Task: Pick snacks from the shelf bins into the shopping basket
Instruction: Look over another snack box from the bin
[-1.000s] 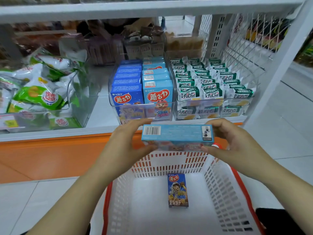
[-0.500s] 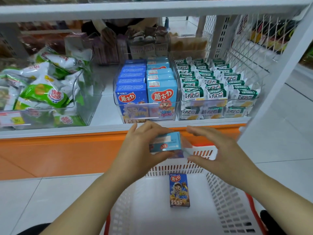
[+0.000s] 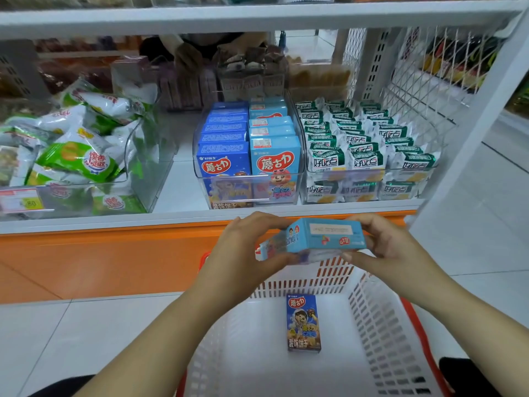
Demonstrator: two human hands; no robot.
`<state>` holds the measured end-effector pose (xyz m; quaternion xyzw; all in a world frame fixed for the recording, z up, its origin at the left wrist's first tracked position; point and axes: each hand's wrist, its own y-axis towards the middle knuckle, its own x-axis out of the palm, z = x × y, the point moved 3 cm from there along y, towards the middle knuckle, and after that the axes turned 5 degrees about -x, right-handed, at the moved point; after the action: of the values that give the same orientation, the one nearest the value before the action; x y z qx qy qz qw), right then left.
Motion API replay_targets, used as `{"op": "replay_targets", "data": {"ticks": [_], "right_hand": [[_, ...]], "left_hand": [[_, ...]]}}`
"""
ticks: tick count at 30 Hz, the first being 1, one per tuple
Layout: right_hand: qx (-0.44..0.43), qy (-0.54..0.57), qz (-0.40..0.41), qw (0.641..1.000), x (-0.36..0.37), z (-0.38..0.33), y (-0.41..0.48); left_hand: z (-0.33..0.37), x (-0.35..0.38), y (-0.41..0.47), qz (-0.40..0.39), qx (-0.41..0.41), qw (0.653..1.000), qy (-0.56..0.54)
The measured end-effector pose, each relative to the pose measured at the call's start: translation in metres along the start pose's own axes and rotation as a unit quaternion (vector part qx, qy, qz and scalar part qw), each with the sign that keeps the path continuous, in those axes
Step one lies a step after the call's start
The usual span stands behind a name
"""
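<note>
Light-blue snack box [image 3: 315,239] is held roughly level over the far rim of the basket [image 3: 372,325], white label panel up, cartoon print on the left end. Left hand [image 3: 246,253] clamps the left end, thumb under. Right hand [image 3: 383,247] clamps the right end. Basket is white and slotted with a red rim; one dark-blue box [image 3: 303,322] lies flat inside. Behind is a white shelf [image 3: 183,190] on an orange base, holding clear bins of blue boxes [image 3: 249,156], green packets [image 3: 363,159] and green-white bags [image 3: 77,159]. Floor [image 3: 57,339] is pale tile.
</note>
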<state>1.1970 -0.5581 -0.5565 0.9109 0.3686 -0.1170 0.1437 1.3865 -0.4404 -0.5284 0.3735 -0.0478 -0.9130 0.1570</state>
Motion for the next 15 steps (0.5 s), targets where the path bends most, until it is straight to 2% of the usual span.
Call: {"op": "replay_targets", "data": {"ticks": [5,11,15], "right_hand": [[-0.007,0.038,0.006,0.999,0.005,-0.004,0.0],[-0.058,-0.023,0.072,0.995,0.006,-0.025,-0.001],[-0.07,-0.055,0.057,0.994,0.015,-0.034,-0.005]], "left_hand": [[-0.001,-0.002,-0.001,0.012,-0.011,1.0,-0.025],[-0.01,-0.002,0.0,-0.027,-0.045,0.996,-0.073],[-0.007,0.004,0.001,-0.044,-0.045,0.996,-0.063]]}}
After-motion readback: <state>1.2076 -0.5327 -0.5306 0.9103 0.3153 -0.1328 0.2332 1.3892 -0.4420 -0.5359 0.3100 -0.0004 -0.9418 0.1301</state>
